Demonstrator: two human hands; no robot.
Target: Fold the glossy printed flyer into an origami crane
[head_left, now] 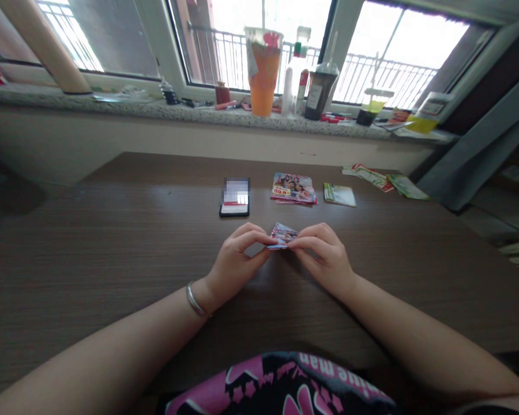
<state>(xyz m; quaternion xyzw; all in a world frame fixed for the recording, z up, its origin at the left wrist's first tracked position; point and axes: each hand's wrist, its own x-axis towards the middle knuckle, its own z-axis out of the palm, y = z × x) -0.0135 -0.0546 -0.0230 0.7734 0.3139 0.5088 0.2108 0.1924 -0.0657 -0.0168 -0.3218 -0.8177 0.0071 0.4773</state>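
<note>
A small piece of printed, colourful paper [284,233], which looks folded, is held between my two hands just above the brown table. My left hand [243,253] pinches its left edge between thumb and fingers; a silver bangle circles that wrist. On the other side, my right hand [324,253] grips the paper's right edge the same way. Beyond the hands lies a stack of printed leaflets [293,188] with a large price on top. To its left rests a phone [235,197] with a lit, partly blurred screen.
Right of the leaflets lies a small pale green-and-white packet or card [339,195]. Several colourful strips [374,177] lie near the table's [112,242] back right. Along the windowsill [134,108] stand an orange drink cup [263,75], a dark cup [321,92] and bottles.
</note>
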